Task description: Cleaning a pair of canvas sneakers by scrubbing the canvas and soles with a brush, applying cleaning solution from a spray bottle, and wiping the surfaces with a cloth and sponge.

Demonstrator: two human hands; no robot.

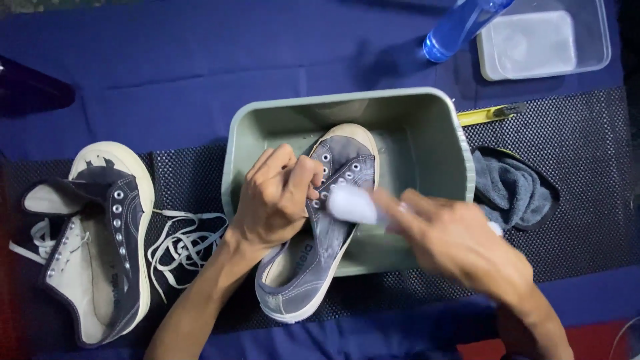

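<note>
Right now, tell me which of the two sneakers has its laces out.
The grey sneaker the left hand holds over the green tub has empty eyelets. The darker sneaker lying to its left remains partly laced.

Left hand (277, 200) grips grey shoe (320, 227) at the eyelets, shoe propped over green tub (427, 120) rim. Right hand (460, 243), blurred, presses white brush (353, 203) on its tongue. Second shoe (93, 240) and loose laces (183, 243) lie left.
</note>
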